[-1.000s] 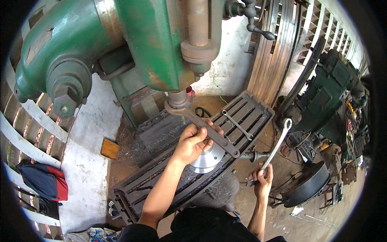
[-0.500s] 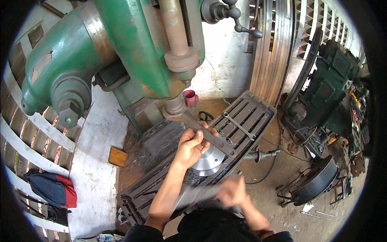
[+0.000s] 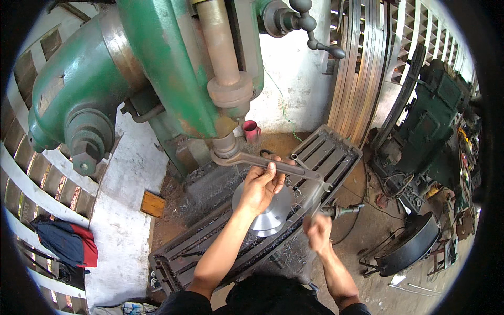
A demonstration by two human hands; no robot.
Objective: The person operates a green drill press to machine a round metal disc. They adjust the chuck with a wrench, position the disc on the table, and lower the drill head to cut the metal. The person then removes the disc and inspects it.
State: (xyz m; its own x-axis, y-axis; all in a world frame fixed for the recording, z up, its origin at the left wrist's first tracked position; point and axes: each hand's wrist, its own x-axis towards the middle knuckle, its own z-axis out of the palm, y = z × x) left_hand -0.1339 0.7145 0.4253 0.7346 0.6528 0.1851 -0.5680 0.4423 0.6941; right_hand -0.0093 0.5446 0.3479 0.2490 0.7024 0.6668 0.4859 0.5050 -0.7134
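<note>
A large grey spanner (image 3: 247,157) has its head around the collar at the lower end of the machine's spindle (image 3: 226,146). My left hand (image 3: 260,189) is closed on its handle, with the thumb along the top. My right hand (image 3: 318,231) is closed round a grey metal bar (image 3: 314,197), smeared by motion. The bar's upper part is at the far end of the spanner's handle; whether they touch I cannot tell. Below my left hand a shiny, stepped round metal disc (image 3: 270,218) sits on the slotted machine table (image 3: 341,147). A second, smaller spanner (image 3: 295,156) lies on that table, partly hidden.
The green machine head (image 3: 168,63) hangs above my hands, with a ball-ended crank (image 3: 315,39) at its right. Metal shavings litter the table. Beyond it stands a red mug (image 3: 251,131). A black round drum (image 3: 409,244) and another green machine (image 3: 420,131) stand to the right.
My right hand has swung the bar up and to the right, from near my left forearm to the spanner's handle end. The spanner's handle has turned to lie more nearly level.
</note>
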